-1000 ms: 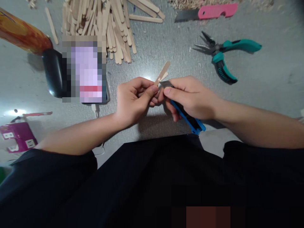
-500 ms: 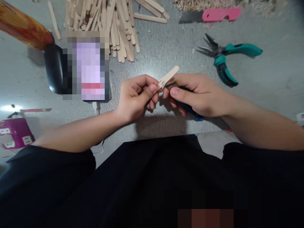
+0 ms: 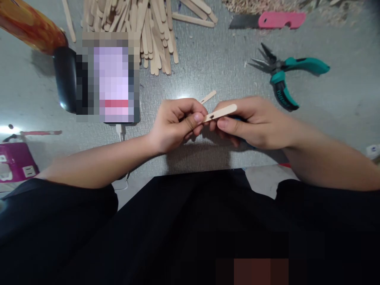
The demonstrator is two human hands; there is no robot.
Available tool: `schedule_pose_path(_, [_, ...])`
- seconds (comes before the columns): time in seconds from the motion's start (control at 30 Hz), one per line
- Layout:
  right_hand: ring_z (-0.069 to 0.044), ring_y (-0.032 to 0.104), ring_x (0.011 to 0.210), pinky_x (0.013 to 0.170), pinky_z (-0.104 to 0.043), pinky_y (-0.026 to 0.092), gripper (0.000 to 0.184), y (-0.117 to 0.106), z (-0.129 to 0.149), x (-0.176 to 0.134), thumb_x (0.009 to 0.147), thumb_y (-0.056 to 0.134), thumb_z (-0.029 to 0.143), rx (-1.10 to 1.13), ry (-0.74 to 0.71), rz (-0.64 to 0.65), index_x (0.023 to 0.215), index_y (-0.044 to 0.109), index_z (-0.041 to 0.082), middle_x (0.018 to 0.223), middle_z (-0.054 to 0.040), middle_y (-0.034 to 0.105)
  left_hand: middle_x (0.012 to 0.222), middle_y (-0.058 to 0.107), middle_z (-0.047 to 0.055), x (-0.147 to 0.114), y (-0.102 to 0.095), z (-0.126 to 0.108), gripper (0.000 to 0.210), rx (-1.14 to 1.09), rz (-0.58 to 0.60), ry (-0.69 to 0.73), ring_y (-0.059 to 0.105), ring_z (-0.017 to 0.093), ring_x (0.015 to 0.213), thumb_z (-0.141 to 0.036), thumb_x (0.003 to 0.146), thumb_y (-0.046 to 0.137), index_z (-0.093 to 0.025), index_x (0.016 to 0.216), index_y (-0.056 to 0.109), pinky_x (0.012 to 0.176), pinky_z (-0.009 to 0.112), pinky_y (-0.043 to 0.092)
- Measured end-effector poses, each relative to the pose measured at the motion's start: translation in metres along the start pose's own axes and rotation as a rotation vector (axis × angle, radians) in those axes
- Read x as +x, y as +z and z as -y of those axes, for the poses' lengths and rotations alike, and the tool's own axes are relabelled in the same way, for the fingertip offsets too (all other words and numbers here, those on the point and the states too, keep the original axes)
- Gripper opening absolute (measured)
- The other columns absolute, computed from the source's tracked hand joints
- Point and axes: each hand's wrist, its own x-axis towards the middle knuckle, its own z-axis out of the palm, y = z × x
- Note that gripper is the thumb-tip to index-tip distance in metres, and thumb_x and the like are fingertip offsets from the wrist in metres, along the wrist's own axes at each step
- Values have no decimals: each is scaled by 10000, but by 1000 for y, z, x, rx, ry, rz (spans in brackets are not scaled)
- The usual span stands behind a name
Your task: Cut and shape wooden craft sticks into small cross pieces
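Observation:
My left hand [image 3: 179, 124] pinches a pale wooden craft stick [image 3: 225, 111] between thumb and forefinger. This stick points right and slightly up, with a small dark slot near the pinch. Behind the fingers a second craft stick [image 3: 210, 95], also with a dark mark, sticks out; its lower end is hidden by the hand. My right hand [image 3: 257, 122] is closed around a blue-handled tool [image 3: 239, 118], mostly covered by the palm and fingers, so its kind cannot be made out. The first stick's free end passes over the right thumb and forefinger.
A pile of craft sticks [image 3: 157, 39] lies at the back. Pliers with teal handles [image 3: 285, 73] and a pink-handled blade [image 3: 282, 19] rest at the right, near wood shavings [image 3: 261, 6]. A blurred phone [image 3: 114, 79], dark rounded object [image 3: 65, 81] and purple socket block [image 3: 19, 162] are left.
The held stick has swung down to the right, showing its dark slot. A second stick now shows behind the left fingers. The tool's dark tip, earlier at the stick, is no longer visible.

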Motion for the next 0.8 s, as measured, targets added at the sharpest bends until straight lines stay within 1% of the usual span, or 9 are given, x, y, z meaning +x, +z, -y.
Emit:
schedule_pose_path(0.07, [-113, 580, 530, 478, -257, 430, 282, -1, 3, 0, 1173, 715, 504, -35, -11, 33, 1044, 775, 261, 740, 53, 651, 546, 640, -13, 1, -1, 1, 610, 18, 21, 21, 505, 92, 375, -839, 792, 970, -250, 802, 814, 360, 260, 379])
schedule_pose_path(0.17, [-126, 578, 602, 545, -265, 425, 293, -1, 7, 1, 1176, 701, 507, -123, -63, 39, 1023, 775, 268, 729, 51, 654, 556, 660, -4, 1, -1, 4, 596, 64, 56, 70, 550, 110, 390, -832, 854, 927, -252, 807, 802, 366, 259, 419])
schedule_pose_path(0.23, [-146, 602, 674, 608, -278, 433, 290, 0, 8, 1, 1191, 668, 469, -206, -103, 3, 1015, 784, 270, 726, 40, 653, 585, 689, 5, 0, -1, 4, 597, 58, 59, 62, 573, 109, 410, -819, 873, 922, -242, 808, 784, 375, 250, 432])
schedule_pose_path(0.37, [-173, 663, 762, 735, -299, 472, 316, 4, 8, -1, 1205, 596, 360, -384, -158, -83, 974, 792, 270, 714, 24, 631, 627, 729, 20, -1, 2, 2, 577, -19, 44, 31, 599, 105, 427, -756, 855, 976, -216, 822, 776, 386, 241, 447])
schedule_pose_path(0.47, [-200, 686, 799, 781, -327, 494, 351, 4, 4, -3, 1212, 572, 388, -507, -216, -144, 965, 789, 267, 763, 4, 654, 639, 734, 10, -2, 4, 1, 555, -28, 18, 57, 599, 94, 425, -723, 892, 964, -202, 845, 778, 387, 222, 439])
schedule_pose_path(0.53, [-206, 672, 781, 756, -344, 484, 351, 1, 0, -4, 1220, 555, 411, -603, -278, -171, 1003, 790, 266, 799, -4, 671, 645, 734, 6, -3, 5, 1, 547, -23, -5, 78, 591, 83, 425, -707, 928, 941, -192, 849, 774, 389, 210, 423])
schedule_pose_path(0.6, [-200, 655, 749, 722, -350, 465, 339, -2, -2, -4, 1228, 543, 416, -667, -331, -173, 1050, 793, 271, 824, -4, 690, 648, 735, 6, -4, 5, 2, 534, -21, -14, 93, 582, 76, 429, -688, 947, 934, -188, 850, 772, 394, 207, 412])
schedule_pose_path(0.67, [-195, 670, 747, 716, -350, 468, 329, -4, -2, -4, 1236, 538, 417, -672, -363, -144, 1106, 807, 279, 855, -4, 723, 657, 740, 9, -5, 5, 2, 511, -20, -13, 99, 579, 74, 442, -671, 963, 927, -193, 862, 781, 407, 210, 417])
schedule_pose_path(0.8, [-201, 731, 796, 757, -342, 507, 321, -6, 0, -3, 1245, 542, 411, -625, -398, -84, 1244, 839, 289, 921, -14, 793, 669, 737, 6, -6, 5, 1, 462, -27, 4, 103, 560, 71, 464, -648, 1002, 899, -211, 884, 803, 429, 217, 433])
